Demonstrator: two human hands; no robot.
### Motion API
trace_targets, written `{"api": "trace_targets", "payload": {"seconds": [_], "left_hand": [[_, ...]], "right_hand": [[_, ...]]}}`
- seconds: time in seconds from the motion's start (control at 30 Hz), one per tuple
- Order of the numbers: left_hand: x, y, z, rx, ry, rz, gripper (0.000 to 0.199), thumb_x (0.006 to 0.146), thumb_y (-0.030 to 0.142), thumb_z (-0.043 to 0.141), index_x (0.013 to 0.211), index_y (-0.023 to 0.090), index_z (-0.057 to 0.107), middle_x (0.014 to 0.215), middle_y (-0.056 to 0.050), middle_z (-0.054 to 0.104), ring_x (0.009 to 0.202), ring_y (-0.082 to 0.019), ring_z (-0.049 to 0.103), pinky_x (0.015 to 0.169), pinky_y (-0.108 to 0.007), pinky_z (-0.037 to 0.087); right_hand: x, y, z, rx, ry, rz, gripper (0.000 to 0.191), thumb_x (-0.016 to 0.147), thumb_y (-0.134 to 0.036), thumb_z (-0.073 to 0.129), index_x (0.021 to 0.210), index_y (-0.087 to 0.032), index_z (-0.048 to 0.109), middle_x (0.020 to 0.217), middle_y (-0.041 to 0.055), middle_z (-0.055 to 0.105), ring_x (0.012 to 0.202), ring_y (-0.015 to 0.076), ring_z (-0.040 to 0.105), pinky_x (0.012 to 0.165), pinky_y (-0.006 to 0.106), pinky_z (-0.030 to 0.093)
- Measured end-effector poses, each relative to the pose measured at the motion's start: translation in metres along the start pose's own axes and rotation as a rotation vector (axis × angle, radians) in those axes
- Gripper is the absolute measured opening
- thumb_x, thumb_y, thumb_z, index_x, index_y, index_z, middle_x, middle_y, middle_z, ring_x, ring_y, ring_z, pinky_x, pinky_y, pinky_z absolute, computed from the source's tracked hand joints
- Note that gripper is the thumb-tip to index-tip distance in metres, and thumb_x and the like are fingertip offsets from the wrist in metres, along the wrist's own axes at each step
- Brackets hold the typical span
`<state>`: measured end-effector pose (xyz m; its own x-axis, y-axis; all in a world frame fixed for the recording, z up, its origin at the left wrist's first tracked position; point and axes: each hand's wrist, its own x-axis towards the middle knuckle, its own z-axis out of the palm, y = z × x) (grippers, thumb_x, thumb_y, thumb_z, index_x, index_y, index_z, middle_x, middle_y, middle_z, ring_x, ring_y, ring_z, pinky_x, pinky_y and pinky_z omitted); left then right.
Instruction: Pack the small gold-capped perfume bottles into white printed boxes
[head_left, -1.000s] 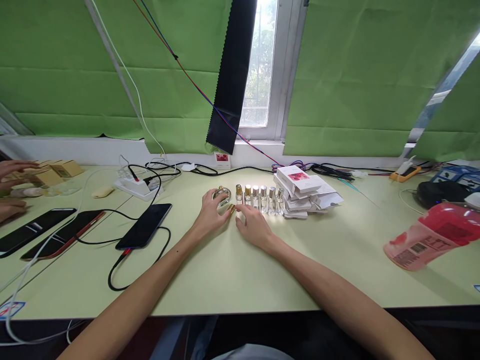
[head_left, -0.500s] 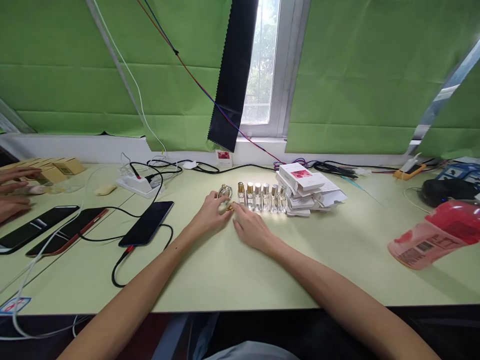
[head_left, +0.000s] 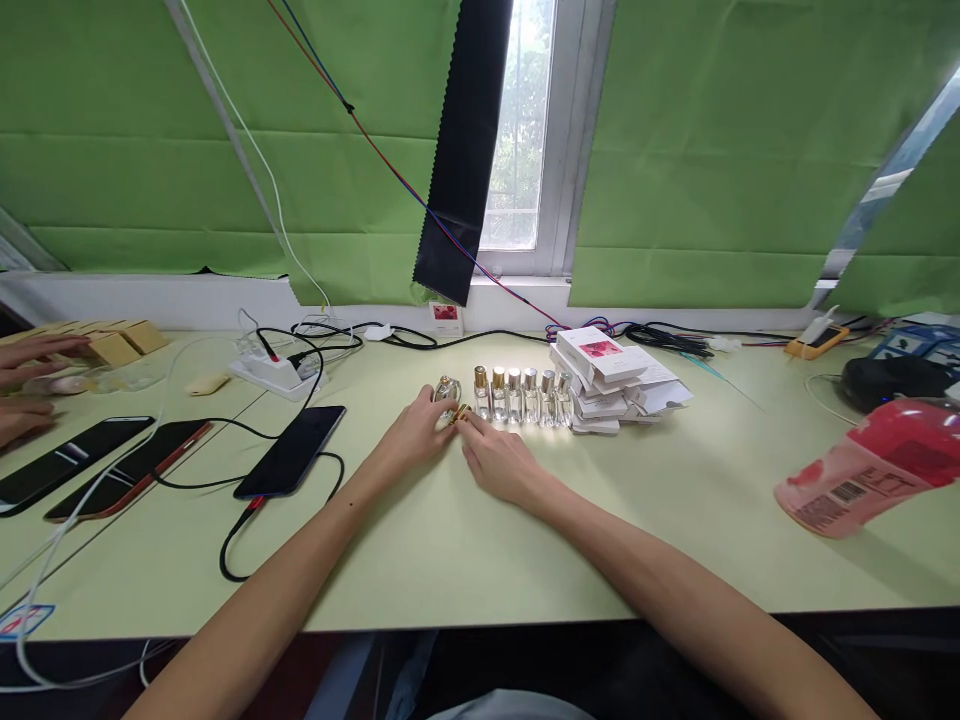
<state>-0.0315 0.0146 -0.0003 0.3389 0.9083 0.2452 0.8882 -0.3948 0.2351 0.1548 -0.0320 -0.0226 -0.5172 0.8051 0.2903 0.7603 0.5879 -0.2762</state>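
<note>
My left hand (head_left: 421, 425) is closed around a round clear glass perfume bottle (head_left: 447, 388), tipped so that its gold top points toward me. The fingertips of my right hand (head_left: 496, 458) pinch the gold cap (head_left: 463, 411) at that end; whether the cap is on the neck or loose I cannot tell. Just beyond my right hand stands a row of several small clear glass bottles (head_left: 514, 398), some gold-capped and some silver-capped. To the right of the row lies a stack of flat white boxes (head_left: 596, 362), with a pink picture on the top one.
A phone (head_left: 291, 450) on a cable lies left of my left arm, with a white power strip (head_left: 279, 375) behind it. Two more phones (head_left: 75, 458) are further left, near another person's hands (head_left: 30, 365). A pink bottle (head_left: 847, 480) leans at the right.
The view has shifted slightly. Both hands stay on the perfume bottle, with my right fingers a little further left at the gold cap.
</note>
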Motion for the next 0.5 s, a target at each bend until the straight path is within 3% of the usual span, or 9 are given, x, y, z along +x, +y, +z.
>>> {"api": "trace_targets", "payload": {"seconds": [0.17,0.37,0.5], "left_hand": [[-0.0019,0.0018,-0.0003,-0.013,-0.024,-0.008,0.025,0.094,0.039,0.053,0.107,0.025,0.07,0.101,-0.007,0.049,0.079,-0.022,0.061,0.073,-0.034,0.049],[-0.0057,0.0025,0.0,-0.048,-0.075,-0.028,0.03,0.095,0.04,0.052,0.116,0.031,0.071,0.104,-0.008,0.051,0.079,-0.023,0.062,0.075,-0.034,0.049],[-0.0069,0.0036,-0.0028,-0.046,-0.114,-0.019,0.026,0.095,0.037,0.051,0.109,0.029,0.071,0.102,-0.007,0.05,0.079,-0.023,0.063,0.076,-0.034,0.05]], "right_hand": [[0.0008,0.0018,-0.0014,0.013,0.01,-0.003,0.052,0.1,-0.023,0.038,0.152,-0.016,0.037,0.163,0.0168,0.036,0.106,0.0297,0.07,0.08,0.042,0.058],[0.0038,0.0037,-0.0029,-0.019,-0.013,-0.026,0.042,0.102,-0.023,0.038,0.143,-0.017,0.045,0.16,0.0139,0.042,0.097,0.0273,0.071,0.075,0.039,0.057],[0.0036,0.0056,-0.002,-0.027,0.009,-0.043,0.038,0.101,-0.019,0.036,0.137,-0.018,0.05,0.154,0.0136,0.048,0.095,0.025,0.071,0.072,0.035,0.055]]}}
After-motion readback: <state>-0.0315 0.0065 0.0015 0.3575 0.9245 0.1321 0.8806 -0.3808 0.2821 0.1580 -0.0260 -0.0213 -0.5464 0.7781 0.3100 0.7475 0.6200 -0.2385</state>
